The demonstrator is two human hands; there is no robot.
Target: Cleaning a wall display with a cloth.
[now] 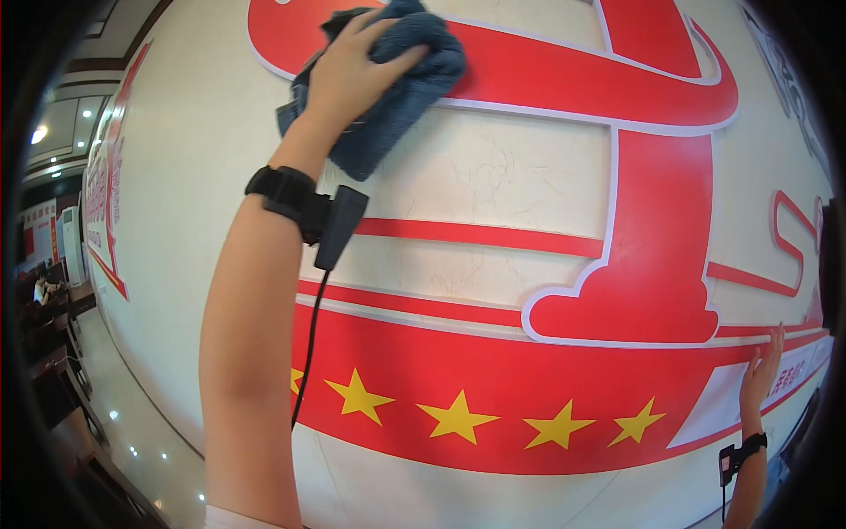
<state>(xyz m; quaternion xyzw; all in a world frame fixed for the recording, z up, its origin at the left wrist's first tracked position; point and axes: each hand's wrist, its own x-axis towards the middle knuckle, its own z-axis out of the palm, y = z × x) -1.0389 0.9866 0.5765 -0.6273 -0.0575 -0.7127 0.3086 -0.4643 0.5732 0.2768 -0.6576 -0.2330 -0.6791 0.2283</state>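
High on the wall, my left hand (346, 78) is closed on a folded dark blue-grey towel (426, 63). The towel lies against a red, white-edged raised wall decoration (564, 81) and hangs over its lower edge. A black wrist strap (286, 196) with a device and cable sits on my left arm. At the far right, my right hand (760, 375) rests with fingers stretched upward against the lower wall panel, holding nothing; a strap with a small device (740, 451) is on that wrist too.
A red band with several yellow stars (458, 416) runs below the raised decoration. Thin red strips (480, 233) stand out from the cream wall (198, 150). At the left are dark tables and chairs (75, 432), a shiny floor (132, 414), and a distant seated person (42, 288).
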